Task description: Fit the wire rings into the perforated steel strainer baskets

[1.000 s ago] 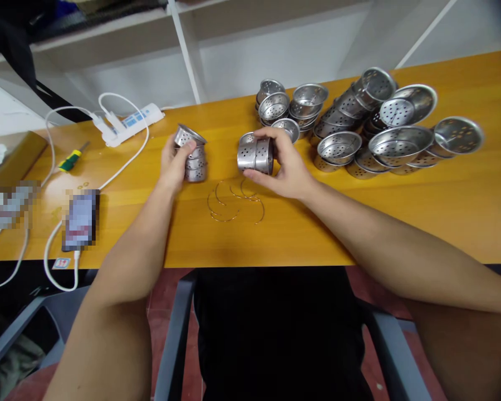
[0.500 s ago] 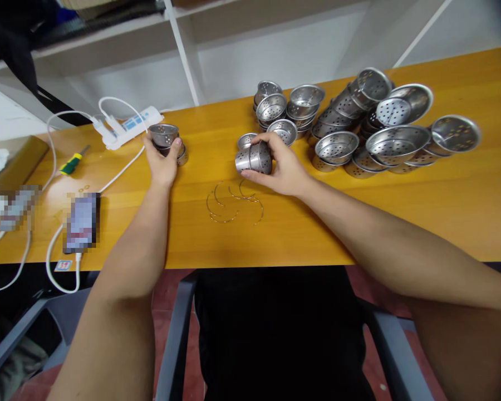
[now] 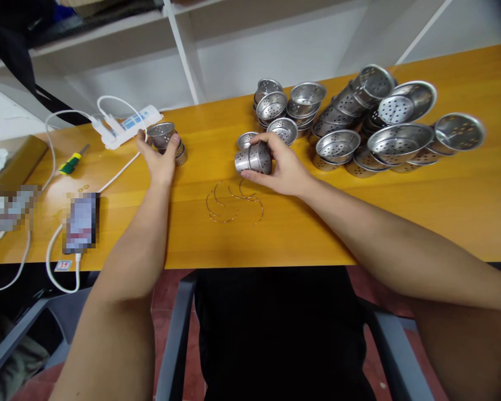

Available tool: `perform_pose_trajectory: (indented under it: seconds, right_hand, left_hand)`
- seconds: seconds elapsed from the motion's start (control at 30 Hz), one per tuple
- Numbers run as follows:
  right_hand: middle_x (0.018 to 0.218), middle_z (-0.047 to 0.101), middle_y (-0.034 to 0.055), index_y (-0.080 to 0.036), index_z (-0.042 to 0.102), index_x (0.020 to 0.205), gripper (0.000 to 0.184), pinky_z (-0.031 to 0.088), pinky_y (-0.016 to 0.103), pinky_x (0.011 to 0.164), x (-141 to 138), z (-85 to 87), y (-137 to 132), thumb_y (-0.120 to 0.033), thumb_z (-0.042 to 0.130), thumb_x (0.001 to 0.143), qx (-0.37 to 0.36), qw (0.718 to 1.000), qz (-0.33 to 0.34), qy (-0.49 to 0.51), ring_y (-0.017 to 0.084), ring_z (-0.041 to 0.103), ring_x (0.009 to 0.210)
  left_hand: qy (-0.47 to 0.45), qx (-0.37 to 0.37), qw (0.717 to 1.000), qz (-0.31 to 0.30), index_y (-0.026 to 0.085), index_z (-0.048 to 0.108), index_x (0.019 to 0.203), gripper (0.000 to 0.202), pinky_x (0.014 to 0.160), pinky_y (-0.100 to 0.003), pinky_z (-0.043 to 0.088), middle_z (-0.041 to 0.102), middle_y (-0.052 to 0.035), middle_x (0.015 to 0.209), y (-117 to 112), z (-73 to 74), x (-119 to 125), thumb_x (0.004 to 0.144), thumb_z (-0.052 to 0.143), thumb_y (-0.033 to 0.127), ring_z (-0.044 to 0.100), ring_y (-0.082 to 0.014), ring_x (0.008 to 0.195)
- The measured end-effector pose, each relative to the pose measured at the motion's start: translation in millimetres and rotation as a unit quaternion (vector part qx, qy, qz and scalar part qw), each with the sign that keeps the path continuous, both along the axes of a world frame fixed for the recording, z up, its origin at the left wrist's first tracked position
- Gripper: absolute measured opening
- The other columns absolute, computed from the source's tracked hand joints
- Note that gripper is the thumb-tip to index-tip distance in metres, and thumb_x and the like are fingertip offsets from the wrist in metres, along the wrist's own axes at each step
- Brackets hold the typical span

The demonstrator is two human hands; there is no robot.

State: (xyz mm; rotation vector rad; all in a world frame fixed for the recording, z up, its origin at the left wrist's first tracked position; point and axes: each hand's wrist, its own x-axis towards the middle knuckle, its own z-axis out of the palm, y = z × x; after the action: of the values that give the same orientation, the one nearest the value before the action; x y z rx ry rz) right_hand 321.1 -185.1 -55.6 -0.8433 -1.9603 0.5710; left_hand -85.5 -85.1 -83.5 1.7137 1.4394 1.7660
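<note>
My left hand (image 3: 158, 159) is closed round a small stack of perforated steel cups (image 3: 163, 137) at the far left of the wooden table (image 3: 359, 223), close to a white power strip (image 3: 127, 123). My right hand (image 3: 281, 164) grips another short stack of the same cups (image 3: 254, 159), held on its side just above the table. Several thin wire rings (image 3: 234, 203) lie on the wood in front of that hand. One more small cup (image 3: 246, 139) stands just behind the held stack.
A large heap of perforated steel cups and wider strainer bowls (image 3: 359, 122) covers the back right of the table. A phone (image 3: 81, 221) on a white cable and a green-yellow screwdriver (image 3: 72, 161) lie at the left. White shelving stands behind.
My left hand has carried its cup stack left and away, towards the power strip. My right hand has tipped its stack and lowered it slightly.
</note>
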Motion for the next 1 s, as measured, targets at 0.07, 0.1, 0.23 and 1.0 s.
perform_pose_trajectory:
  seconds: [0.07, 0.1, 0.23, 1.0]
  right_hand:
    - [0.157, 0.079, 0.0169, -0.031, 0.067, 0.165, 0.089, 0.060, 0.067, 0.129, -0.1, 0.3, 0.1, -0.087, 0.088, 0.099, 0.004, 1.000, -0.004, 0.003, 0.047, 0.076, 0.145]
    - [0.156, 0.079, 0.0171, -0.030, 0.068, 0.164, 0.088, 0.061, 0.067, 0.128, -0.1, 0.3, 0.2, -0.087, 0.087, 0.100, 0.004, 1.000, -0.007, 0.005, 0.046, 0.076, 0.144]
    - [0.148, 0.082, 0.0175, -0.028, 0.068, 0.160, 0.083, 0.065, 0.065, 0.121, 1.2, -1.4, 0.4, -0.091, 0.079, 0.106, -0.006, 1.000, -0.029, -0.001, 0.045, 0.080, 0.134]
    - [0.149, 0.082, 0.0181, -0.033, 0.073, 0.164, 0.070, 0.063, 0.072, 0.126, 17.1, 21.0, -3.8, -0.080, 0.073, 0.112, 0.073, 0.994, -0.020, -0.084, 0.048, 0.078, 0.139]
  left_hand:
    - [-0.015, 0.074, 0.990, 0.118, 0.022, 0.044, 0.169, 0.121, 0.157, -0.072, 0.034, 0.048, -0.0247, 0.187, -10.6, 16.1, 6.3, 0.090, 0.086, 0.103, 0.050, -0.0428, 0.178]
    - [0.019, 0.144, 0.981, 0.127, 0.020, 0.044, 0.168, 0.118, 0.159, -0.071, 0.029, 0.047, -0.0253, 0.186, -20.4, 27.7, 12.4, 0.095, 0.082, 0.103, 0.048, -0.0430, 0.179]
    - [0.189, 0.250, 0.950, 0.016, 0.042, 0.046, 0.176, 0.082, 0.156, -0.066, 0.039, 0.045, -0.0079, 0.194, -74.7, 68.9, 56.7, 0.114, 0.070, 0.089, 0.042, -0.0411, 0.188]
    - [0.108, -0.059, 0.955, -0.269, 0.029, 0.065, 0.161, 0.097, 0.133, -0.061, 0.066, 0.074, -0.0158, 0.161, -80.1, 19.1, 119.4, 0.088, 0.108, 0.076, 0.078, -0.0400, 0.151]
